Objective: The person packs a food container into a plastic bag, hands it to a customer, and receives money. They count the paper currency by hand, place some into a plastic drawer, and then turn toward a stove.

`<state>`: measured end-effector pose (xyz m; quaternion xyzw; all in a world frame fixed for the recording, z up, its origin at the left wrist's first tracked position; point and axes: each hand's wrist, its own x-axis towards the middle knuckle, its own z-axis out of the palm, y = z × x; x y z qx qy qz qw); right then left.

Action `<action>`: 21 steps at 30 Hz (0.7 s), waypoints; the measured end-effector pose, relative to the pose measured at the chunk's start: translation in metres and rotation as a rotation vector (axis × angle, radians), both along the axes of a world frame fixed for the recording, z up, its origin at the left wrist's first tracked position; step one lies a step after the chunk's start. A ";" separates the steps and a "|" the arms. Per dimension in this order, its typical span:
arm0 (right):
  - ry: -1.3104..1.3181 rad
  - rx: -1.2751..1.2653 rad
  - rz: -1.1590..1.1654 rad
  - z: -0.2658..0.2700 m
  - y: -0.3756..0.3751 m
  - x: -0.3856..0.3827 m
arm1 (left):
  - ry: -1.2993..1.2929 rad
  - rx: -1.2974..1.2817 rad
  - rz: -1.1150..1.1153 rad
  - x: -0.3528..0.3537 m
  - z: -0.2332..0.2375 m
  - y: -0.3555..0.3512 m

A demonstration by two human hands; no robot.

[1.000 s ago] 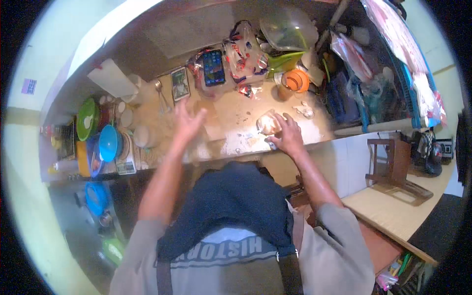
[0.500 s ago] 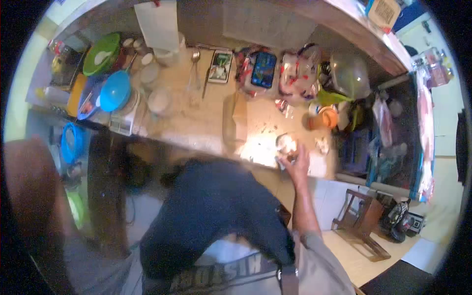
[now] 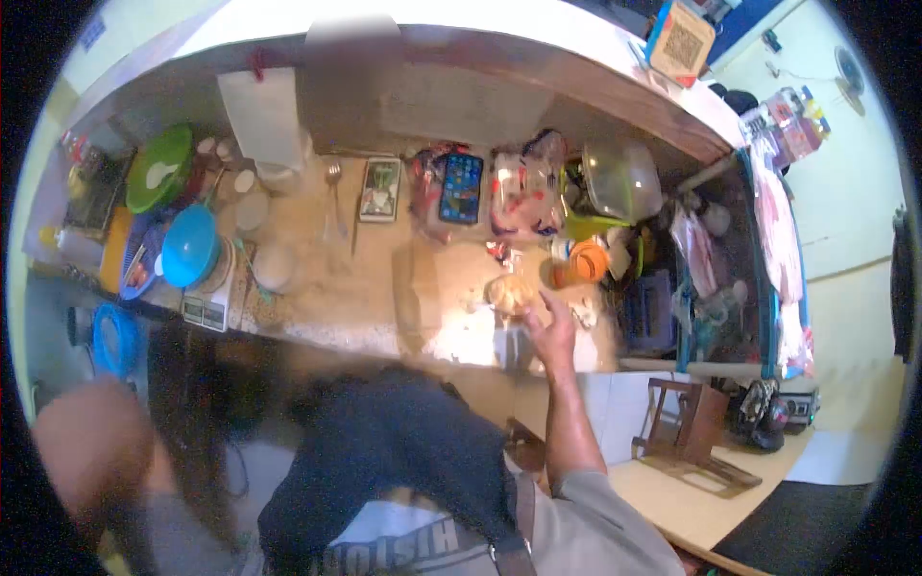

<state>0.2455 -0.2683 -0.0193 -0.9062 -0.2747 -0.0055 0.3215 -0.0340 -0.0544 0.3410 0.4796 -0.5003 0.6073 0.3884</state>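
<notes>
My right hand (image 3: 554, 334) is over the lit right part of the wooden counter (image 3: 355, 307). Its fingers and thumb are apart, with the tips at the edge of a pale, rounded, food-like lump (image 3: 512, 294); its exact kind is too blurred to tell. Small pale scraps (image 3: 583, 313) lie to the right of the hand. Behind it stands an orange-rimmed container (image 3: 588, 259). At the left edge a blurred, bent arm shows, but my left hand is out of sight.
Along the back lie a fork (image 3: 332, 176), a white-framed phone (image 3: 380, 190), a dark phone (image 3: 461, 189) and plastic packs (image 3: 523, 197). A blue bowl (image 3: 189, 247), a green basin (image 3: 159, 168) and a kitchen scale (image 3: 206, 310) stand left. A wooden stool (image 3: 693, 422) is at right.
The view has shifted, so the counter appears lower and further left. My right hand has opened somewhat, and the pale lump now shows more plainly beside its fingertips.
</notes>
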 end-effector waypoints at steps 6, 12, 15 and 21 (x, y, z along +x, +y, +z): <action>0.152 0.180 -0.107 -0.022 -0.050 0.009 | 0.022 0.032 -0.044 0.004 0.002 0.017; 0.276 0.094 -0.094 -0.020 -0.053 -0.052 | 0.104 -0.084 -0.253 0.008 -0.012 -0.002; 0.350 0.272 -0.056 -0.039 -0.055 -0.095 | 0.023 -0.047 -0.172 0.003 -0.025 0.006; 0.655 0.135 -0.279 -0.107 -0.102 -0.214 | 0.222 -0.069 -0.415 -0.018 -0.043 0.009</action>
